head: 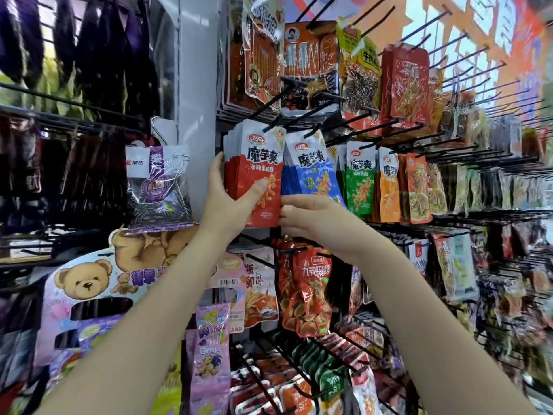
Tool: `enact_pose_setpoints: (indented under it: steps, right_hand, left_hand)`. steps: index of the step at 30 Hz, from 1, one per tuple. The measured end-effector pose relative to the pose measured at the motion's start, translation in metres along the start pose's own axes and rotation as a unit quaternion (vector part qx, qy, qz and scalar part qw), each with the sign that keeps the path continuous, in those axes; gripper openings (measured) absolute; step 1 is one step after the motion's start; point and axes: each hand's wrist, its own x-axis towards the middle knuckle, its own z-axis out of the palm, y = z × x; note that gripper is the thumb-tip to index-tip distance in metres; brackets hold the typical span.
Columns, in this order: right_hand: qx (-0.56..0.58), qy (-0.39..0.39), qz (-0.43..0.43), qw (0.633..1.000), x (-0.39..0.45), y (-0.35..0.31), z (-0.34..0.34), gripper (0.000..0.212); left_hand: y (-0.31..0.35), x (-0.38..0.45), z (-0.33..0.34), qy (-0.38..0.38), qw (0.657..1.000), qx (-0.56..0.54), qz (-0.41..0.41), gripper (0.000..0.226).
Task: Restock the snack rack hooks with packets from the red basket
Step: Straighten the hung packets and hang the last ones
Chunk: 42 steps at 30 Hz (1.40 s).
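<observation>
rack's right side all blurry | left hand gripping red packet stack on its hook | right hand pinching the stack's bottom edge

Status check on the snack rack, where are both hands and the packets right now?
Left hand gripping the stack of red packets on its hook. Right hand at the stack's lower right edge, touching. Blue packets hang close alongside. Red basket not in view.

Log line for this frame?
step: hanging red packets | left hand: grips stack | right hand: at lower edge | hook: stack on | basket: unseen
</observation>
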Motion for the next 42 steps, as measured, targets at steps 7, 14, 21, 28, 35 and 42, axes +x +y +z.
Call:
enact_pose_setpoints:
  steps: [7, 14, 21, 28, 35, 42]
  right_hand:
    - [-0.052, 0.268, -0.093, 0.958, -0.019, -0.01, -0.012, 0.014]
    - [-0.098, 0.272, 0.02, 0.957, 0.014, -0.012, -0.022, 0.059]
    - [-0.097, 0.199, 0.06, 0.973, 0.024, -0.007, -0.023, 0.079]
    - [-0.019, 0.165, 0.031, 0.986, 0.044, 0.015, -0.036, 0.115]
    - [-0.032, 0.133, 0.017, 0.99, 0.038, 0.014, -0.034, 0.048]
    - [-0.017, 0.135, 0.018, 0.991, 0.043, 0.018, -0.035, 0.056]
  left_hand:
    - [0.0, 0.0, 0.0, 0.001, 1.0, -0.023, -0.001, 0.091]
    - [-0.004, 0.002, 0.002, -0.019, 0.999, -0.031, -0.009, 0.096]
    - [-0.003, 0.006, 0.004, -0.037, 0.998, -0.041, -0.029, 0.111]
    - [0.002, 0.007, 0.008, -0.022, 0.998, -0.043, -0.042, 0.103]
    - [0.005, 0.002, 0.014, 0.01, 0.999, -0.027, -0.034, 0.103]
    - [0.009, -0.004, 0.015, 0.016, 0.999, -0.023, -0.03, 0.099]
